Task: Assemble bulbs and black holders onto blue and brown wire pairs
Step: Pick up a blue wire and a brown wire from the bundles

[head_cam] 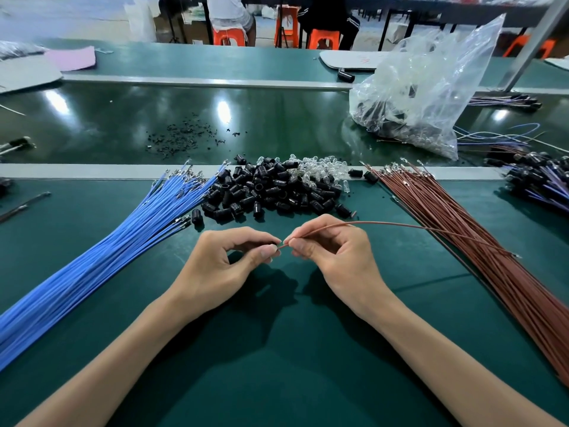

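Observation:
My right hand (331,249) pinches one brown wire (400,224) near its end; the rest of the wire arcs right over the brown wire bundle (480,241). My left hand (231,257) is closed at the fingertips, meeting the wire's tip; whatever small part it holds is hidden by the fingers. A fan of blue wires (101,251) lies at the left. Just beyond my hands sits a heap of black holders (264,192), with clear bulbs (317,171) at its far right side.
A clear plastic bag (425,87) with more bulbs and holders stands at the back right. Finished assemblies (542,180) pile at the far right edge. Black scraps (184,137) litter the shiny belt. People sit on orange stools (229,37) beyond the bench.

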### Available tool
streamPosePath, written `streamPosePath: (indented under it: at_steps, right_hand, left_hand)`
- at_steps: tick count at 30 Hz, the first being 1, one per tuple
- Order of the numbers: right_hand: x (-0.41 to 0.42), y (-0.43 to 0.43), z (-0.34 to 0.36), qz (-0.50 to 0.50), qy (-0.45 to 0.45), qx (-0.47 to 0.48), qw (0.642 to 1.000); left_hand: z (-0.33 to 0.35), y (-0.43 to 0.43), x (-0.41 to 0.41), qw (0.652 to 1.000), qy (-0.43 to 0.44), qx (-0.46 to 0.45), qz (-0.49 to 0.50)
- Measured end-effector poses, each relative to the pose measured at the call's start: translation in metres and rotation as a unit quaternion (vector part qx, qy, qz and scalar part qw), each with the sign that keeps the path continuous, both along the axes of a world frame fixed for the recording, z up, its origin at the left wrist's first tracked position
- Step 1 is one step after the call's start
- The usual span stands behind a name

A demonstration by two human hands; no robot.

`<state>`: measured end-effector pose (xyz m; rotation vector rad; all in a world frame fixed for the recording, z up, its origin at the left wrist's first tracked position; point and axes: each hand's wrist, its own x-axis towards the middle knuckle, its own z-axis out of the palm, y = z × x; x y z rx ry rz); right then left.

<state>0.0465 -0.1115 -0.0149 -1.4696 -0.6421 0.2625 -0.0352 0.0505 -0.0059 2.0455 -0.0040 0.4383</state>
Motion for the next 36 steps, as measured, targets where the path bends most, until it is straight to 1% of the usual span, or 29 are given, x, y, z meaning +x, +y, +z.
streamPosePath:
  at_steps: [4, 7, 9, 12, 16, 19, 24, 31, 34, 36]
  right_hand:
    - [-0.0016, 0.0015, -0.0003, -0.005, -0.013, 0.029, 0.999]
    - [-0.0017, 0.0010, -0.0016, 0.020, -0.013, 0.022, 0.999]
    - [-0.0016, 0.0006, -0.0026, 0.024, -0.002, 0.022, 0.999]
    - [-0.0015, 0.0011, -0.0021, 0.003, 0.005, 0.037, 0.999]
    - [-0.0006, 0.0018, -0.0022, -0.006, 0.015, 0.060, 0.998]
    - [-0.0006, 0.0022, -0.0036, 0.003, 0.004, 0.047, 0.999]
    - [-0.0008, 0.0018, -0.0038, 0.004, -0.014, 0.038, 0.999]
    - [-0.0019, 0.0007, -0.0002, 0.022, -0.018, 0.025, 0.999]
    - [-0.0007, 0.0004, -0.0002, 0.011, -0.003, 0.007, 1.000]
    - [0.0000, 0.0009, -0.0012, 0.002, -0.012, -0.019, 1.000]
  left_hand:
    - [0.0005, -0.0008, 0.0001, 1.000, -0.002, 0.004, -0.009]
    - [-0.0010, 0.0009, 0.0008, 1.000, -0.005, 0.005, -0.006]
    - [-0.0018, 0.0018, 0.0011, 1.000, -0.008, -0.019, 0.002]
    - [-0.0029, 0.0014, 0.0019, 0.998, -0.006, -0.064, 0.008]
    - [-0.0034, 0.0006, 0.0027, 0.997, 0.017, -0.067, 0.017]
    - [-0.0028, 0.0002, 0.0021, 0.999, 0.008, -0.044, 0.016]
    - [-0.0020, 0.0011, 0.0013, 0.998, -0.001, -0.053, 0.019]
    - [-0.0008, -0.0005, 0.0005, 1.000, 0.009, -0.018, -0.015]
    - [-0.0023, 0.0001, 0.0005, 0.998, 0.012, -0.060, 0.011]
    - [-0.0033, 0.0008, 0.0008, 0.996, 0.015, -0.082, 0.024]
